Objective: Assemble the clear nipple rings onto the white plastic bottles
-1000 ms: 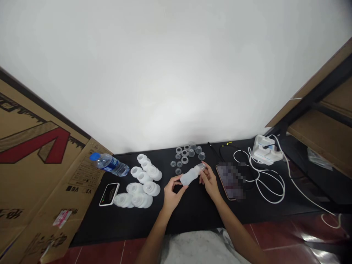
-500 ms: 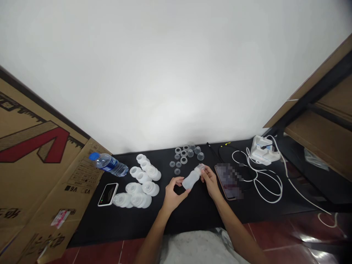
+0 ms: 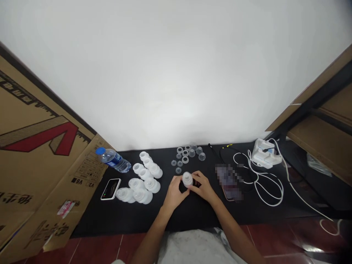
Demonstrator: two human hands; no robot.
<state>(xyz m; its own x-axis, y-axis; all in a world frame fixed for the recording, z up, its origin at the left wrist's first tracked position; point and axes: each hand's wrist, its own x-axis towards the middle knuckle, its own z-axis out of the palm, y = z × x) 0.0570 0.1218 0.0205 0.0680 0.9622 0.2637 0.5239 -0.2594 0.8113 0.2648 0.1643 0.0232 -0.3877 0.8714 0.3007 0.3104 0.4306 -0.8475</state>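
Note:
A frosted white baby bottle is between my hands, its top facing up at me, so most of its body is hidden. My left hand curves round its left side with thumb and fingers. From the right, my right hand grips the same bottle. Just beyond lie small translucent rings, nipple-like pieces and clear domed caps. Several more white baby bottles are grouped to the left; some carry tops, while others at the back have bare necks.
At the left stand a blue-capped water bottle, a white-framed device and a large cardboard box. On the right are a phone, a looped white cable and a power strip. A white wall backs the black table.
The bottle has turned from lying slanted to upright, top towards me. My right hand has shifted left and down from its cap end to its side. The view has tilted slightly.

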